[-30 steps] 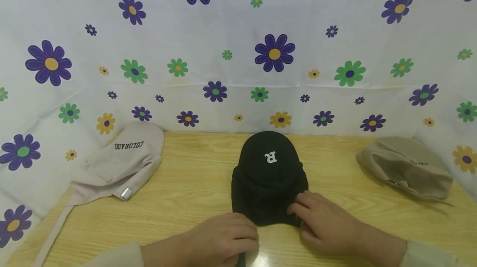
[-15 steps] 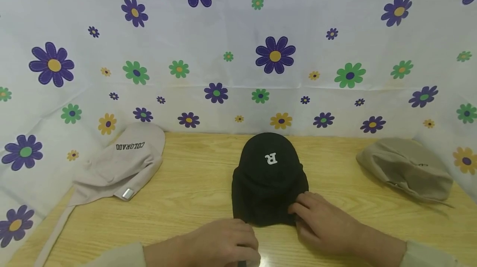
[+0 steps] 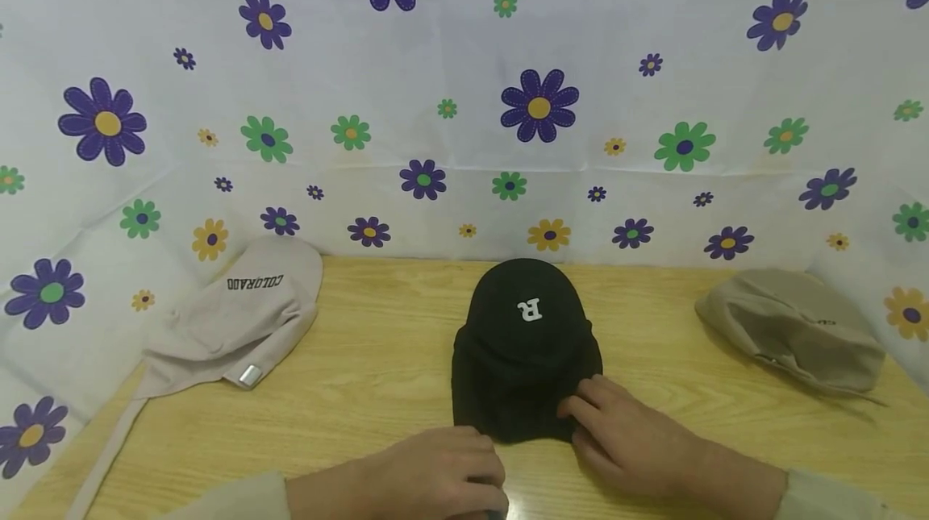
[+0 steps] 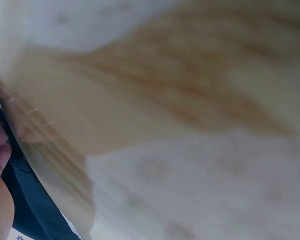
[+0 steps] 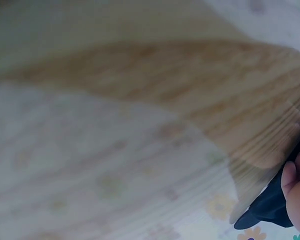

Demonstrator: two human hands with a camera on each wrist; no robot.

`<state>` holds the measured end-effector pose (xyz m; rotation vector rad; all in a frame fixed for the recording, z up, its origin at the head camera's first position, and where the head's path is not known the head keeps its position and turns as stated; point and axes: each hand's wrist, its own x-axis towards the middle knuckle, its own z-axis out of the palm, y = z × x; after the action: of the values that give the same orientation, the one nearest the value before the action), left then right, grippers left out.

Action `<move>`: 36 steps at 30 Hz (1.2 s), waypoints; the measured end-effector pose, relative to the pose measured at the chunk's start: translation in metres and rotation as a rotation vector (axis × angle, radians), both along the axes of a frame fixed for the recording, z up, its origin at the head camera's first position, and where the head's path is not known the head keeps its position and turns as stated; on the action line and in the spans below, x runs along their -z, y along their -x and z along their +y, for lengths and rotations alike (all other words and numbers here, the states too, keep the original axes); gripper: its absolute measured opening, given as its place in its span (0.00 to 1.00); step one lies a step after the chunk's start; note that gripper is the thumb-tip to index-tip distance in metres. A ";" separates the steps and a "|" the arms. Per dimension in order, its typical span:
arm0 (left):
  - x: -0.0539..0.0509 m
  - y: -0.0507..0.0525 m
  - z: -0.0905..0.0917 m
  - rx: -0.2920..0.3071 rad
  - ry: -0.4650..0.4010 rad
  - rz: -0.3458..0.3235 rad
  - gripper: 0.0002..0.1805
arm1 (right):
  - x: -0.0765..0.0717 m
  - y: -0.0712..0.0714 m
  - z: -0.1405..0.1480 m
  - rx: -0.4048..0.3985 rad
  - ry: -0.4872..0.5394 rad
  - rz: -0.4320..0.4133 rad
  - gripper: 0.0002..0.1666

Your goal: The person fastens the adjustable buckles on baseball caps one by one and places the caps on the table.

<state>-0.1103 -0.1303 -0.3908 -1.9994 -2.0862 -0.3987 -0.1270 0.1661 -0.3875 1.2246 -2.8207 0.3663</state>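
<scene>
A black cap [image 3: 522, 383] with a white letter R lies on the wooden table, its rounded end pointing away from me. My left hand [image 3: 435, 476] is at its near left corner, fingers curled, with a dark strip, perhaps a strap, just showing below them. Pinched between the fingers and thumb of my right hand [image 3: 631, 439] is the near right edge of the cap. Both wrist views show dark cloth [image 4: 27, 200] beside the fingers, at the frame's edge. The fingertips of my left hand are mostly hidden in the head view.
A pale pink cap [image 3: 232, 318] marked COLORADO lies at the left, its long strap running toward me. At the right sits a khaki cap [image 3: 798, 326]. Behind the table [image 3: 385, 343] hangs a white cloth [image 3: 464, 52] printed with flowers.
My left hand has slid slightly toward me, and the dark strip below it shows less than before. The right hand stays at the cap's edge. The cap has hardly moved.
</scene>
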 end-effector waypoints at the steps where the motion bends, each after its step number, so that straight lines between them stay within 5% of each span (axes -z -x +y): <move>1: 0.000 0.000 0.001 -0.001 -0.002 0.016 0.07 | 0.000 0.000 0.000 0.002 -0.004 0.001 0.11; 10: 0.002 -0.001 0.008 -0.025 -0.065 0.200 0.06 | 0.002 0.003 0.001 -0.058 0.037 0.092 0.10; 14: 0.004 -0.004 0.014 -0.068 -0.064 0.265 0.07 | 0.003 0.002 0.000 -0.095 0.053 0.053 0.11; 22: 0.006 -0.013 0.028 -0.173 0.015 0.206 0.12 | 0.004 -0.001 0.000 -0.120 0.103 0.004 0.13; 29: 0.005 -0.012 0.033 -0.191 -0.045 0.288 0.12 | 0.003 0.001 0.003 -0.151 0.160 0.074 0.09; 36: 0.005 -0.009 0.031 -0.205 -0.108 0.350 0.10 | 0.002 0.002 0.005 -0.176 0.119 0.082 0.18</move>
<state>-0.1011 -0.0993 -0.3955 -1.6367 -1.9744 -0.1097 -0.1286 0.1713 -0.3891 1.4305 -2.5897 0.4719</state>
